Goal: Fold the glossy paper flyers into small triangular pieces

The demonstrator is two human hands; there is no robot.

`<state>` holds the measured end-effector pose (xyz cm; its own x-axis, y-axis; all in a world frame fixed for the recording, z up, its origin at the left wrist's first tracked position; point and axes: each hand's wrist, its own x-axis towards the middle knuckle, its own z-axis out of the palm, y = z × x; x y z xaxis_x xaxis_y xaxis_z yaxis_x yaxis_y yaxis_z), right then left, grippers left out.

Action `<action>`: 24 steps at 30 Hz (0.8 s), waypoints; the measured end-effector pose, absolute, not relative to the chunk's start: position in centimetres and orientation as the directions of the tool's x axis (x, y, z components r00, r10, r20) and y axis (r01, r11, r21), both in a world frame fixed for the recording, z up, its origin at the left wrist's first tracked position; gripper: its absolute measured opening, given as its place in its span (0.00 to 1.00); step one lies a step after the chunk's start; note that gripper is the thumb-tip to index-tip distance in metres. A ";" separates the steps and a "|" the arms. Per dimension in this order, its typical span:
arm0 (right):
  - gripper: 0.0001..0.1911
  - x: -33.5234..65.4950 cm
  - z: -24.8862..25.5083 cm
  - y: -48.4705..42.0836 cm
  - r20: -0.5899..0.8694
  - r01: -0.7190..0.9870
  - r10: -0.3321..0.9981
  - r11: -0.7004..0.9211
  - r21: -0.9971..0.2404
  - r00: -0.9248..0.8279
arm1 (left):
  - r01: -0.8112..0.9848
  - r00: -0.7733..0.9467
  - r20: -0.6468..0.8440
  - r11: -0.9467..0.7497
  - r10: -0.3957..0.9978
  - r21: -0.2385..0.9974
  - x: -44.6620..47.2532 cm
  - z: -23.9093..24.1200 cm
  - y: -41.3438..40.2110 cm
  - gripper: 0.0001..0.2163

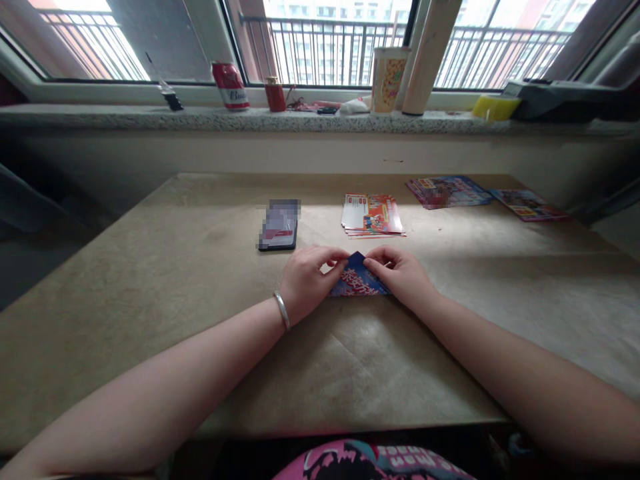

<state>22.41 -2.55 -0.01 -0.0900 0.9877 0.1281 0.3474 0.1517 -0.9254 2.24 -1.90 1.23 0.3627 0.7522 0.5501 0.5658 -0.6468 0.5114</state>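
Observation:
A blue printed paper (357, 283), folded to a point at its far end, lies on the table between my hands. My left hand (313, 277) pinches its left slanting edge near the tip, thumb and fingers together. On the other side my right hand (400, 272) pinches the right slanting edge close to the same tip. Parts of the paper's sides are hidden under my fingers. Just beyond my left hand lies a dark phone (280, 225) with a blurred screen. Past the folded tip is a small stack of red and white printed cards (373, 215).
Blue and purple leaflets (450, 191) lie at the far right of the table (150, 267), with more leaflets (530, 203) beside them. The stone sill (200, 120) behind bears a red can (230, 85), a paper cup (389, 80) and a yellow object (495, 107).

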 end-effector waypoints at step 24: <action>0.11 22.9 -0.1 -2.6 0.153 0.346 0.984 0.177 -0.921 -0.096 | 0.271 0.143 0.336 -0.363 0.931 0.892 2.2 0.2 -1.1 0.10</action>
